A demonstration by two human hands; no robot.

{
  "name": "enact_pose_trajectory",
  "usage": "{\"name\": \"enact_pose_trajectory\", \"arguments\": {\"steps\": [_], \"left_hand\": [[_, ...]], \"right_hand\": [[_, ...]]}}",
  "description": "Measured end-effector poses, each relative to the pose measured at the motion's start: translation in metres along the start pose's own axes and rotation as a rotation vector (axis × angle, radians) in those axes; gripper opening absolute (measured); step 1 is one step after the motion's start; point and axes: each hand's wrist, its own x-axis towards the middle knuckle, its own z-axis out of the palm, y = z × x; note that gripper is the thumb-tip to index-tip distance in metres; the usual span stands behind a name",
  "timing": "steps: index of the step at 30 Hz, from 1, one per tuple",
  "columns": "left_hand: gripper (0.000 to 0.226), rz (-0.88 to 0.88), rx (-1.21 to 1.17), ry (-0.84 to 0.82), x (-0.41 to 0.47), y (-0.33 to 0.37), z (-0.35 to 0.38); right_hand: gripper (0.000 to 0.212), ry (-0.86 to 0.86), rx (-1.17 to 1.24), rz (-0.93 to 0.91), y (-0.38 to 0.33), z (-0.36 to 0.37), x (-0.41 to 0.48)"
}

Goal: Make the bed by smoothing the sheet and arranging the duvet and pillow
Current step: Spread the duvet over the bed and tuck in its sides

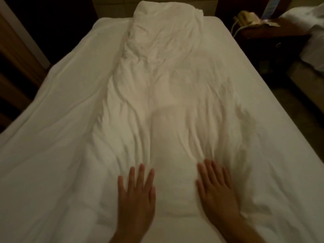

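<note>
A white duvet (163, 95) lies crumpled in a long strip down the middle of the bed, bunched and folded at the far end. The white sheet (57, 109) shows on either side of it. My left hand (135, 192) lies flat on the near end of the duvet, fingers straight and spread. My right hand (216, 185) rests flat a little to the right, fingers straight too. Wrinkles fan out from both hands. A smooth raised patch of duvet lies between them. No pillow is in view.
A dark wooden nightstand (273, 41) stands at the bed's far right, with a beige telephone (245, 19) on it. A second bed with white bedding (308, 21) is at the right edge. A wooden wall panel (15, 55) runs along the left.
</note>
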Motion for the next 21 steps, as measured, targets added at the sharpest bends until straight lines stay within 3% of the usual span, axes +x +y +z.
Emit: {"name": "enact_pose_trajectory", "arguments": {"steps": [7,11,14,17,19,21], "left_hand": [[0.049,-0.132,-0.011,0.167,-0.102,-0.007,0.033],[0.047,-0.189,-0.073,0.091,-0.133,-0.005,0.023],[0.052,-0.25,-0.047,0.206,-0.139,0.009,0.018],[0.06,-0.247,0.008,0.296,-0.152,0.034,0.026],[0.077,-0.232,0.004,0.253,-0.162,0.039,0.037],[0.059,-0.17,0.066,0.339,-0.168,0.032,0.041]], "right_hand": [[0.056,0.028,0.103,0.151,0.034,0.006,-0.084],[0.055,0.076,0.183,0.21,0.031,0.005,-0.113],[0.055,0.147,0.225,0.285,0.01,-0.003,-0.122],[0.057,0.235,0.172,0.114,-0.042,-0.008,-0.135],[0.06,0.244,0.162,0.009,-0.062,-0.004,-0.145],[0.059,0.212,0.165,-0.002,-0.057,0.004,-0.154]]}}
